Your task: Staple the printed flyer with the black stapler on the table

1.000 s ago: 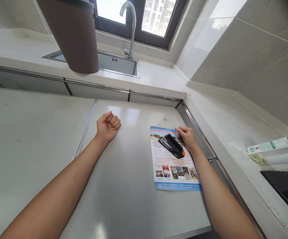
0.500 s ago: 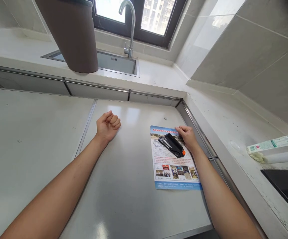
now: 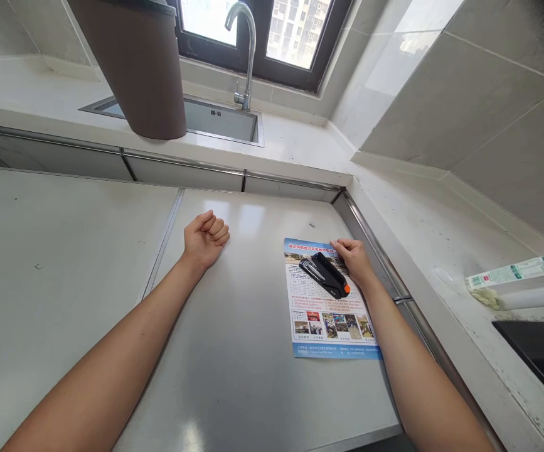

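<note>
My left hand (image 3: 204,237) lies on the grey surface (image 3: 243,351) as a loose fist with nothing in it. My right hand (image 3: 355,260) rests with curled fingers on the top right corner of a printed leaflet (image 3: 329,323), which lies flat on the same surface. A black stapler-like tool with an orange end (image 3: 325,278) sits on the leaflet's upper half, right beside my right thumb. Both forearms reach in from the bottom of the view.
A white counter holds a steel sink (image 3: 219,119) with a curved tap (image 3: 248,44) under a window. A brown cylindrical bin (image 3: 144,69) stands at the sink's left. At the right lie a white and green tube (image 3: 516,276) and a black hob (image 3: 542,361).
</note>
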Demonstrator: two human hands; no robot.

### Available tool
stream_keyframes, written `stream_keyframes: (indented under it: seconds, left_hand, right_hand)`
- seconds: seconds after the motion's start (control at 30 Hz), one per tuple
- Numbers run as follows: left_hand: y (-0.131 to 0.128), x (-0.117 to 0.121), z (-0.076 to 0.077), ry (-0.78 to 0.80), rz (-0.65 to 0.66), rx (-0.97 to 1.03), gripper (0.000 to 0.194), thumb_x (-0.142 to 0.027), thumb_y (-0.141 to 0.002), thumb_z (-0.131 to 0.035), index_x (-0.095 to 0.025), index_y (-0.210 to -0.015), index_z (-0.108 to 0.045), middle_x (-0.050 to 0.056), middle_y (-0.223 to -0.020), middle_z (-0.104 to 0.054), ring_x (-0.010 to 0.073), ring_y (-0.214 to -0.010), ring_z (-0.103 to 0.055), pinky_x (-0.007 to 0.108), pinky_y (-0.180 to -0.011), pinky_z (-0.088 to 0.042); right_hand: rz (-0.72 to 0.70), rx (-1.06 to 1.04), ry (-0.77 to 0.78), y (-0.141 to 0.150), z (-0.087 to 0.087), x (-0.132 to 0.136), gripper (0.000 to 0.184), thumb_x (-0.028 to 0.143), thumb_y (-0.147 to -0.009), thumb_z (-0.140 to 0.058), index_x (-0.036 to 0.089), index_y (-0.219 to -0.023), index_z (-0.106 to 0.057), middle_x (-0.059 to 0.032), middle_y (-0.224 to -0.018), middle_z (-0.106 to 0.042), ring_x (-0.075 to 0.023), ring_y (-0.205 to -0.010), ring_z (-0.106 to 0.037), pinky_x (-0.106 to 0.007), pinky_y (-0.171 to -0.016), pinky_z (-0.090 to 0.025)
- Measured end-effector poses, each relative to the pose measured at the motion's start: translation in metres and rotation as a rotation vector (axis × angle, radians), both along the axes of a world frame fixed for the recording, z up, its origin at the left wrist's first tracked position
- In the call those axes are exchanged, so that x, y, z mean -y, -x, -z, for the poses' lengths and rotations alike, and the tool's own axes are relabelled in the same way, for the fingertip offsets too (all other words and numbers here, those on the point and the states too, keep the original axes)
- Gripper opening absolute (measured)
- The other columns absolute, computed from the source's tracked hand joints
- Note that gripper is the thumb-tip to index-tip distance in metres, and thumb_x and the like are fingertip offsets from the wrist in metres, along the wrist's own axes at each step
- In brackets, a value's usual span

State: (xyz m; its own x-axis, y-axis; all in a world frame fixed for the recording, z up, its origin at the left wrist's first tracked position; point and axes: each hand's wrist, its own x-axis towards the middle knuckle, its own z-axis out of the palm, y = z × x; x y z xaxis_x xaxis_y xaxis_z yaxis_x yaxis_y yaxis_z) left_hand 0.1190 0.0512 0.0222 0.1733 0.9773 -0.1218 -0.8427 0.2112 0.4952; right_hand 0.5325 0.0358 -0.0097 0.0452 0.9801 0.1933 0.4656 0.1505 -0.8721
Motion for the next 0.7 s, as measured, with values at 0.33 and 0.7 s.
stream_keyframes:
  seconds: [0.33,0.7]
  left_hand:
    - [0.0000,0.0000,0.0004,-0.014,0.011,-0.007,0.052,-0.021,-0.087,-0.060,-0.022,-0.062,-0.015,-0.006,-0.051,-0.021,0.0083,-0.040,-0.029,0.025,-0.038,-0.025]
    - [0.0003,-0.0008,0.0022,-0.017,-0.001,-0.020,0.053,-0.022,-0.086,-0.062,-0.022,-0.061,-0.016,-0.006,-0.051,-0.022,0.0082,-0.039,-0.030,0.024,-0.038,-0.026]
  right_hand:
    - [-0.006,0.022,-0.009,-0.0013,0.0011,-0.0011,0.060,0.052,-0.087,-0.069,0.023,-0.056,-0.028,0.0057,-0.057,-0.021,-0.0113,-0.056,-0.020,-0.029,-0.052,-0.017]
    - [-0.045,0.196,-0.032,0.0038,0.0000,-0.0004,0.058,0.057,-0.089,-0.063,0.023,-0.060,-0.025,0.0043,-0.061,-0.019,-0.0117,-0.058,-0.020,-0.030,-0.054,-0.018]
